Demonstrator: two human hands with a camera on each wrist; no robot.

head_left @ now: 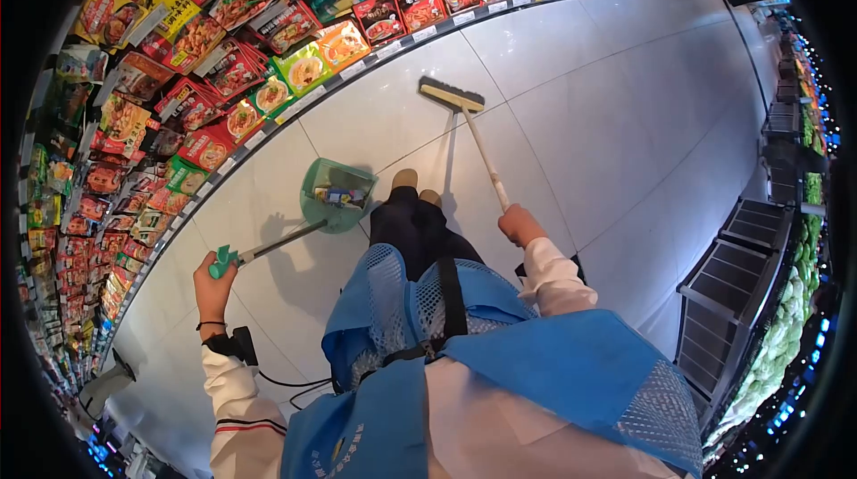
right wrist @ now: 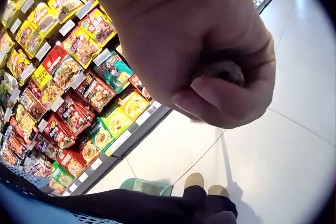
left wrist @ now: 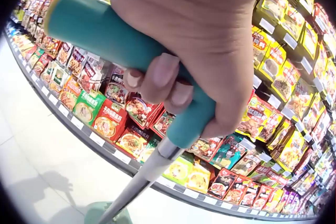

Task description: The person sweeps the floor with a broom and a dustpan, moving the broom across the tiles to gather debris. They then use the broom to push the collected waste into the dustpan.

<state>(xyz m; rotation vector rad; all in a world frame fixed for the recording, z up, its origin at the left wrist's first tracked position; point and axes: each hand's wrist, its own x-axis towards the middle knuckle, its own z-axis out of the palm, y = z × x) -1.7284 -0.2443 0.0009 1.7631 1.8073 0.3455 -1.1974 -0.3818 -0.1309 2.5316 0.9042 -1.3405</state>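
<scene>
My left hand [head_left: 214,287] grips the teal handle [left wrist: 100,32] of a long-handled dustpan, fingers curled round it in the left wrist view. The green dustpan [head_left: 314,183] rests on the floor left of my shoes, with some small litter [head_left: 341,197] in it. In my right hand [head_left: 520,225] is the end of a broom's pale stick [head_left: 485,156]; the right wrist view shows the fingers wrapped round its tip. The broom head [head_left: 452,94], pale with dark bristles, lies on the tiles ahead of my feet.
Shelves of packaged food [head_left: 234,77] curve along the left and front, with a price-tag edge [head_left: 390,49] at floor level. Dark crates [head_left: 728,300] and green vegetables [head_left: 775,345] stand on the right. Pale floor tiles [head_left: 616,122] lie between. My tan shoes [head_left: 404,178] are beside the dustpan.
</scene>
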